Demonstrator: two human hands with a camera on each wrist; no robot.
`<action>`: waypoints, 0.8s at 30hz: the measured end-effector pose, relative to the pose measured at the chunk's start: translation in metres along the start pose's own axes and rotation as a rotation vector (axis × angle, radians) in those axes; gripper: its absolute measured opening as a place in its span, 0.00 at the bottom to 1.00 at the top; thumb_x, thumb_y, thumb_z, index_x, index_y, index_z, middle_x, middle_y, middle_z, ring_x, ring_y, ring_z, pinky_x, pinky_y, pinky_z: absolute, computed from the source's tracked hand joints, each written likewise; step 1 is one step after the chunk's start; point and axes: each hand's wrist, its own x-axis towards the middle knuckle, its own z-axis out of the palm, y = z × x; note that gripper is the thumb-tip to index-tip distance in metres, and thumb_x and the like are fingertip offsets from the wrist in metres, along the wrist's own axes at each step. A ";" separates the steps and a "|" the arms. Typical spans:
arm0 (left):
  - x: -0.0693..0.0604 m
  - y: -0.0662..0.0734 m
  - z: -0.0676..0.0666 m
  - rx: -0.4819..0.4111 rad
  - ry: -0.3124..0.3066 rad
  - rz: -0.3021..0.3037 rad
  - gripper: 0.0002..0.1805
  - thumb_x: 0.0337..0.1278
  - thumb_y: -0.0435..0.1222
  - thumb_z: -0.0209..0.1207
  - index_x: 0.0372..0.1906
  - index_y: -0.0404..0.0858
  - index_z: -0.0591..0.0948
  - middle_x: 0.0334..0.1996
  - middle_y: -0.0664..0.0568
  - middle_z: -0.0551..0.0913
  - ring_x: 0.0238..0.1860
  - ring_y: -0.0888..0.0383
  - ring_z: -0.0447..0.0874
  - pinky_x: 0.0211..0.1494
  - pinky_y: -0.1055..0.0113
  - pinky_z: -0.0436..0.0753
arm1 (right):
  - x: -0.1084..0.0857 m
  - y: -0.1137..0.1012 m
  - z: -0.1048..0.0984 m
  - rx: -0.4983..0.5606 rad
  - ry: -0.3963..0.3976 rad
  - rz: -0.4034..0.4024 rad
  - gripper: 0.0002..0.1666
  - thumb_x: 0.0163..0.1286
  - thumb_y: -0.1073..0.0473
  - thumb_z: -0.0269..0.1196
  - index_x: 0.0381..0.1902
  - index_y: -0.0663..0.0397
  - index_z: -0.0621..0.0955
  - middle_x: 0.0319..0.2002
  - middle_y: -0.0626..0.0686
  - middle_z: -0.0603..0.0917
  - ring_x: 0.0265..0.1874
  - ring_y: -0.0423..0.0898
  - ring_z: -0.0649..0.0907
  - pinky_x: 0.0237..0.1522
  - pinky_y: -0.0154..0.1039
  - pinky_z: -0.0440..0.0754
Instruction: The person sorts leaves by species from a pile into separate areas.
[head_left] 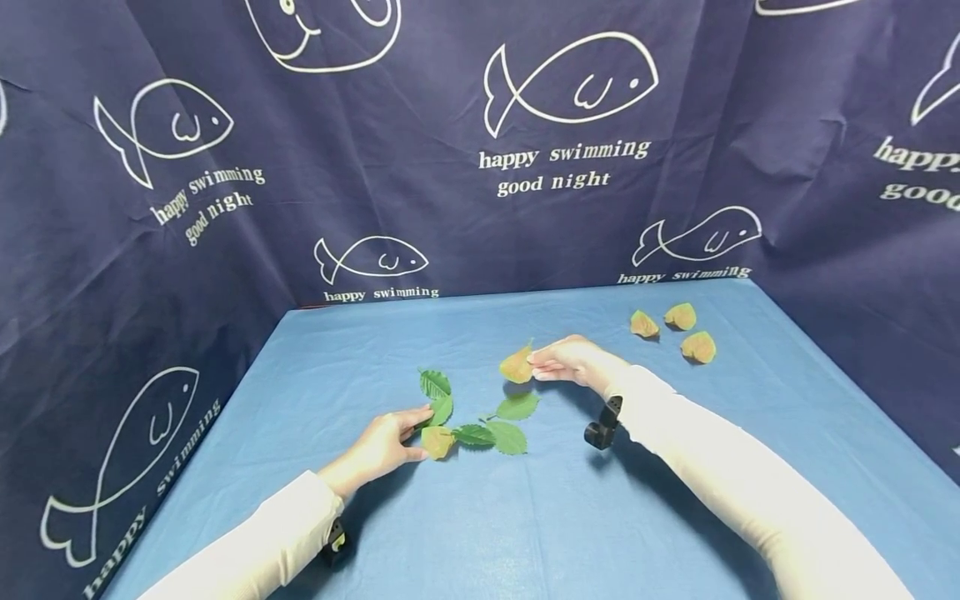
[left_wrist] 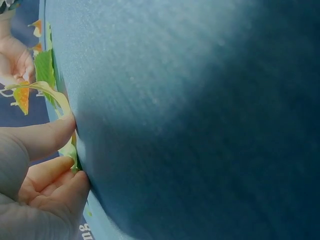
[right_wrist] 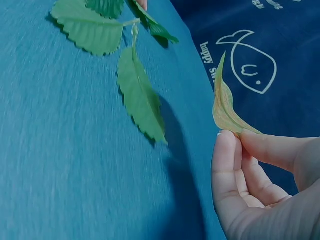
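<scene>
My right hand pinches a yellow-orange petal with a greenish edge between thumb and fingertips. In the right wrist view this petal stands up, curled, above the cloth. My left hand rests low on the cloth at the left end of a curved row of leaves. Its fingertips touch a green leaf, and its thumb touches another yellow-orange petal. Toothed green leaves continue the row: a dark one, a lighter one and an upper right one.
One more green leaf lies at the row's upper left. Three loose petals lie at the back right of the blue cloth-covered table. A dark blue fish-print curtain rises behind and at the sides.
</scene>
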 end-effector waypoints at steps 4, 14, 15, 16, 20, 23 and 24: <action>0.000 0.000 0.001 -0.009 0.000 -0.008 0.36 0.48 0.27 0.69 0.66 0.35 0.73 0.70 0.46 0.68 0.69 0.45 0.68 0.66 0.56 0.77 | -0.001 0.000 -0.010 0.022 0.011 0.014 0.04 0.65 0.73 0.61 0.35 0.64 0.81 0.22 0.51 0.85 0.25 0.41 0.85 0.39 0.32 0.89; -0.002 0.002 -0.001 -0.006 -0.002 -0.028 0.36 0.48 0.28 0.69 0.66 0.36 0.73 0.70 0.47 0.68 0.69 0.46 0.67 0.66 0.57 0.78 | -0.007 0.001 -0.029 0.024 0.032 0.011 0.07 0.67 0.73 0.59 0.43 0.68 0.79 0.23 0.49 0.84 0.25 0.39 0.85 0.37 0.31 0.88; -0.001 0.002 -0.001 -0.003 -0.002 -0.026 0.36 0.48 0.28 0.69 0.67 0.37 0.73 0.70 0.47 0.68 0.69 0.46 0.68 0.66 0.57 0.78 | -0.007 0.002 -0.032 0.027 0.034 0.011 0.08 0.67 0.73 0.59 0.44 0.69 0.78 0.23 0.49 0.84 0.25 0.40 0.85 0.38 0.31 0.89; -0.001 0.003 -0.001 -0.005 -0.004 -0.026 0.36 0.48 0.28 0.69 0.67 0.37 0.73 0.70 0.47 0.68 0.69 0.46 0.68 0.65 0.57 0.78 | -0.008 0.003 -0.034 0.028 0.036 0.011 0.08 0.67 0.73 0.59 0.44 0.69 0.78 0.24 0.49 0.84 0.25 0.40 0.85 0.38 0.32 0.89; -0.001 0.003 -0.001 -0.007 -0.023 -0.016 0.36 0.48 0.28 0.69 0.67 0.36 0.72 0.71 0.47 0.67 0.69 0.45 0.67 0.66 0.57 0.78 | -0.014 0.005 -0.049 0.026 0.053 0.013 0.08 0.66 0.73 0.59 0.44 0.69 0.78 0.24 0.50 0.85 0.26 0.40 0.85 0.39 0.33 0.89; -0.001 0.003 -0.002 -0.012 -0.035 -0.014 0.36 0.49 0.28 0.69 0.67 0.35 0.71 0.71 0.46 0.66 0.69 0.45 0.66 0.66 0.57 0.77 | -0.018 0.003 -0.061 0.020 0.063 0.005 0.09 0.66 0.73 0.59 0.44 0.69 0.79 0.24 0.50 0.85 0.27 0.40 0.85 0.40 0.33 0.89; -0.001 0.003 -0.002 -0.014 -0.035 -0.014 0.36 0.49 0.28 0.69 0.67 0.35 0.71 0.71 0.46 0.66 0.70 0.45 0.66 0.66 0.57 0.77 | -0.019 0.002 -0.064 0.017 0.071 0.002 0.09 0.66 0.73 0.59 0.44 0.69 0.79 0.24 0.49 0.85 0.26 0.40 0.86 0.40 0.33 0.89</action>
